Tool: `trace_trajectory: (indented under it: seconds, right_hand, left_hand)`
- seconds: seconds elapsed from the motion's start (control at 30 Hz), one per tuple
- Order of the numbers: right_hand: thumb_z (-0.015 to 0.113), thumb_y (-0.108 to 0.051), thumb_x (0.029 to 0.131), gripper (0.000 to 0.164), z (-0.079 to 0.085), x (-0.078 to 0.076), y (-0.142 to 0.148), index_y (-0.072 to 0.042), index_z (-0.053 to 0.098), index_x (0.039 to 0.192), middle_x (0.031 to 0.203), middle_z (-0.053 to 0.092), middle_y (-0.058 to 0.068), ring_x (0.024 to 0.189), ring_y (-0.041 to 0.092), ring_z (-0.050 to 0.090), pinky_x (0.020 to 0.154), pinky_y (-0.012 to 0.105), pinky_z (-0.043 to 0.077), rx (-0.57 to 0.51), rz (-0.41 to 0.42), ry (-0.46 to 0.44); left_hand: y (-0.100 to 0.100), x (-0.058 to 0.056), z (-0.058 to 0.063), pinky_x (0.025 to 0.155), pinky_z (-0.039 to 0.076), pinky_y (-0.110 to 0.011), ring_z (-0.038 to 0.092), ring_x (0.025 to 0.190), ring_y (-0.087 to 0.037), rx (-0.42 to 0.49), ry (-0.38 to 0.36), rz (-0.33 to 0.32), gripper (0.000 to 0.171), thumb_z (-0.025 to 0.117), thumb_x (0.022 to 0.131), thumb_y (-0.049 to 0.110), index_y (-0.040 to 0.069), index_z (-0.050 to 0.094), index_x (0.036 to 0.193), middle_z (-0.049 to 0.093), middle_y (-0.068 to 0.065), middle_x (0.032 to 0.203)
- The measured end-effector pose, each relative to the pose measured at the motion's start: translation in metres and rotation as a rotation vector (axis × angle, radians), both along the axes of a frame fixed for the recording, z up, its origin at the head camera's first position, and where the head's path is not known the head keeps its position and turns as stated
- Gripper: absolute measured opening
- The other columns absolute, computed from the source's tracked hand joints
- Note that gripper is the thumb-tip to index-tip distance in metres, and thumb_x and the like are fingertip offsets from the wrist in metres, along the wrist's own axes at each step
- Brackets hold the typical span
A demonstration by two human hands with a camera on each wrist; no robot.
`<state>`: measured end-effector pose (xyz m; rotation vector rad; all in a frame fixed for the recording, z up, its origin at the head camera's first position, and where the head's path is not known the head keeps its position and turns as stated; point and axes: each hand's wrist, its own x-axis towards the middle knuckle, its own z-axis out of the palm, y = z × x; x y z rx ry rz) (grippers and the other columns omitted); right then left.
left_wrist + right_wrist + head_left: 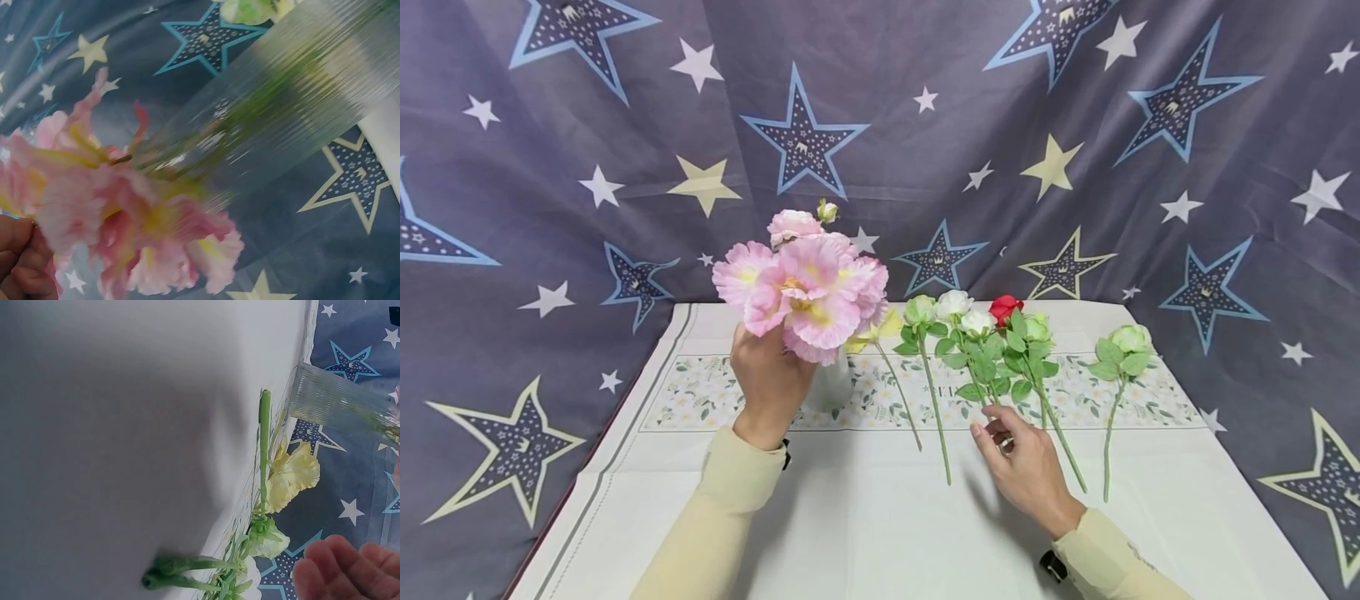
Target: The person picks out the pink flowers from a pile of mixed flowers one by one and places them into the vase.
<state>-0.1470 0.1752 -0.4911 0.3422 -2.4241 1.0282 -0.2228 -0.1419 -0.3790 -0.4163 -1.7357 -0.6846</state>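
My left hand [772,379] is at the left side of a bunch of pink flowers [808,287], its fingertips partly hidden by petals. In the left wrist view its curled fingers [28,269] pinch the edge of a pink petal [75,206]. The flowers' green stems run down into a clear ribbed vase [269,106], which stands behind the hand. Above the tabletop, my right hand [1026,467] hovers with loosely bent fingers and nothing in them. Nearest to it are the stems of white roses [977,323] lying on the table.
On the white tablecloth [910,533] lie a yellow flower [883,327], a pale green rose [920,310], a red rose [1006,308] and another green rose [1038,327]. A separate green rose [1131,338] lies at the right. A star-patterned curtain [895,150] hangs behind.
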Motion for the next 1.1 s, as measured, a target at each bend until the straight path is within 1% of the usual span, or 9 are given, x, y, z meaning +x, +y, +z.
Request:
trace_trajectory:
  seconds: [0.17, 0.23, 0.37, 0.47, 0.57, 0.73, 0.87, 0.97, 1.1]
  right_hand:
    - [0.076, -0.015, 0.093, 0.024, 0.000, 0.000, 0.000, -0.008, 0.070, 0.115, 0.084, 0.073, 0.001, 0.069, 0.013, 0.067, 0.062, 0.036, 0.059, 0.001, -0.009, 0.004]
    - [0.076, -0.015, 0.093, 0.024, 0.000, 0.000, 0.000, -0.008, 0.070, 0.115, 0.083, 0.073, 0.001, 0.069, 0.012, 0.067, 0.062, 0.036, 0.059, -0.001, -0.011, 0.006]
    - [0.076, -0.016, 0.094, 0.024, -0.001, 0.002, -0.001, -0.009, 0.070, 0.115, 0.084, 0.073, 0.000, 0.068, 0.011, 0.067, 0.062, 0.036, 0.059, -0.001, -0.015, -0.003]
    - [0.075, -0.016, 0.095, 0.024, -0.002, 0.005, 0.000, -0.008, 0.070, 0.117, 0.085, 0.073, 0.000, 0.069, 0.011, 0.066, 0.062, 0.034, 0.059, 0.004, -0.004, -0.013]
    - [0.075, -0.017, 0.095, 0.025, -0.003, 0.006, 0.000, -0.007, 0.069, 0.117, 0.086, 0.073, 0.000, 0.070, 0.011, 0.067, 0.062, 0.033, 0.059, 0.009, 0.000, -0.015]
    - [0.076, -0.017, 0.095, 0.024, -0.004, 0.006, 0.001, -0.008, 0.070, 0.117, 0.085, 0.073, 0.000, 0.072, 0.012, 0.068, 0.063, 0.035, 0.059, 0.006, -0.017, -0.005]
    - [0.075, -0.017, 0.095, 0.024, -0.004, 0.007, 0.002, -0.008, 0.069, 0.116, 0.085, 0.073, -0.001, 0.071, 0.011, 0.067, 0.062, 0.035, 0.059, 0.007, -0.015, -0.011]
    - [0.074, -0.017, 0.095, 0.024, -0.003, 0.008, 0.001, -0.008, 0.069, 0.117, 0.085, 0.073, -0.001, 0.070, 0.011, 0.067, 0.062, 0.034, 0.059, 0.006, -0.011, -0.018]
    - [0.074, -0.017, 0.095, 0.025, -0.002, 0.008, 0.001, -0.007, 0.069, 0.117, 0.085, 0.073, 0.000, 0.071, 0.012, 0.067, 0.062, 0.035, 0.059, 0.002, -0.010, -0.019]
  left_hand:
    - [0.001, -0.007, -0.008, 0.062, 0.040, -0.051, 0.064, 0.070, -0.038, -0.005, -0.033, 0.035, 0.013, 0.069, 0.084, 0.005, 0.002, 0.072, 0.096, 0.072, -0.016, 0.076]
    - [0.001, -0.010, -0.011, 0.060, 0.037, -0.050, 0.059, 0.064, -0.037, -0.006, -0.042, 0.056, 0.007, 0.066, 0.081, 0.001, 0.002, 0.069, 0.088, 0.068, -0.014, 0.069]
    - [0.001, -0.015, -0.021, 0.060, 0.035, -0.050, 0.057, 0.059, -0.037, -0.024, -0.090, 0.101, 0.004, 0.065, 0.080, -0.001, 0.003, 0.065, 0.080, 0.063, -0.014, 0.064]
    - [0.000, -0.017, -0.030, 0.061, 0.037, -0.051, 0.061, 0.061, -0.040, -0.032, -0.128, 0.140, 0.006, 0.067, 0.080, 0.000, 0.002, 0.063, 0.076, 0.063, -0.016, 0.061]
    - [-0.001, -0.018, -0.036, 0.062, 0.038, -0.052, 0.062, 0.062, -0.040, -0.032, -0.144, 0.166, 0.011, 0.068, 0.079, 0.001, 0.003, 0.061, 0.071, 0.060, -0.016, 0.056]
    - [0.001, -0.019, -0.034, 0.068, 0.039, -0.053, 0.063, 0.071, -0.039, -0.041, -0.161, 0.159, 0.013, 0.070, 0.082, 0.004, 0.001, 0.065, 0.071, 0.066, -0.017, 0.067]
    - [0.004, -0.018, -0.034, 0.064, 0.037, -0.052, 0.061, 0.075, -0.039, -0.035, -0.153, 0.180, 0.005, 0.069, 0.079, -0.001, 0.000, 0.067, 0.074, 0.068, -0.016, 0.077]
    - [0.006, -0.016, -0.036, 0.063, 0.038, -0.051, 0.059, 0.077, -0.039, -0.025, -0.138, 0.171, 0.013, 0.067, 0.076, -0.004, 0.002, 0.062, 0.065, 0.064, -0.013, 0.075]
    - [0.007, -0.014, -0.041, 0.060, 0.038, -0.048, 0.059, 0.076, -0.037, -0.032, -0.103, 0.139, 0.024, 0.071, 0.081, 0.003, 0.006, 0.058, 0.061, 0.060, -0.011, 0.074]
